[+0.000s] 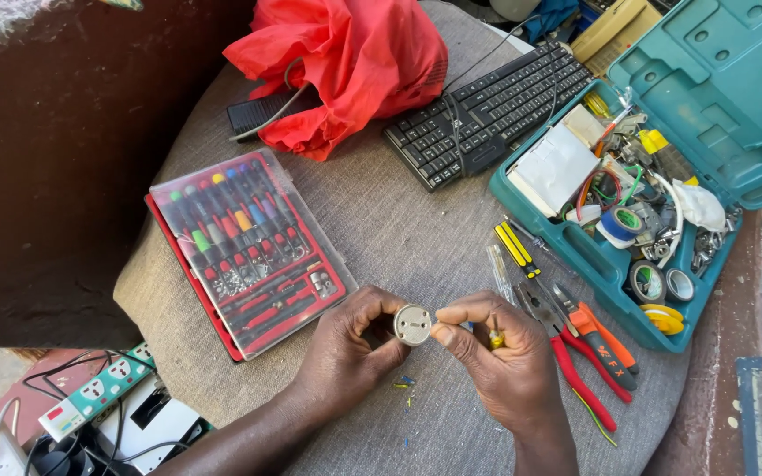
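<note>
Both hands meet over the grey cloth: left hand (346,339) pinches a round plug cap (413,324), right hand (496,348) closes on its rim and a yellow-handled screwdriver (495,338). Best kept level, gripped firmly. Beyond lie pliers (575,353), screwdriver set (244,251), toolbox (716,97).

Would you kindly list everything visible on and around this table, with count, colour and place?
Round part: one, grey, held between both hands.
Screwdriver set: one, red case with clear lid, left of the hands.
Pliers: two, red and orange handles, right of the hands.
Toolbox: one, teal, open, far right.
Keyboard: one, black, top centre.
Bag: one, red, top.
Power strip: one, white and green, lower left.
Left hand: one, gripping the part.
Right hand: one, pinching the part.
</note>
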